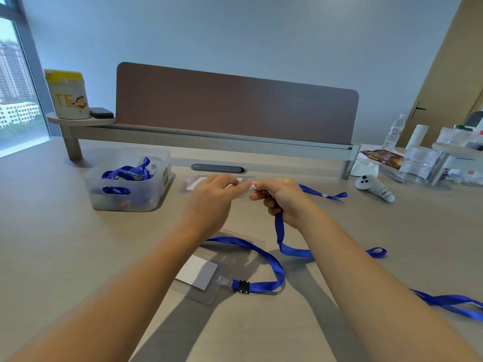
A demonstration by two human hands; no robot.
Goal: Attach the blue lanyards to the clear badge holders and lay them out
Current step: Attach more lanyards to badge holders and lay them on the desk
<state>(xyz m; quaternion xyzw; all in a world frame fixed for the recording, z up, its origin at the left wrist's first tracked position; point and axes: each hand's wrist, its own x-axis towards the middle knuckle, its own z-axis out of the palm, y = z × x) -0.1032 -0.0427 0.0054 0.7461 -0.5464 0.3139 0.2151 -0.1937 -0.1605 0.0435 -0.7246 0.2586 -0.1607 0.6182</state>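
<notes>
My left hand [211, 202] pinches a clear badge holder [244, 188] above the desk, mostly hidden behind my fingers. My right hand [283, 201] grips the clip end of a blue lanyard [281, 235] right against that holder; the strap hangs down and trails right along the desk. In front of me lies a clear badge holder with a white card [198, 274], clipped to another blue lanyard [271, 265]. Another clear holder [190, 184] lies flat beyond my hands. A loose lanyard [324, 195] lies at the right, and one more lanyard [449, 303] lies near the right edge.
A translucent bin [130, 189] with blue lanyards stands at the left. A brown divider panel [235, 105] on a raised shelf crosses the back. A white controller [376, 188], bottle and plastic packets crowd the right. A yellow-lidded can [68, 95] stands back left.
</notes>
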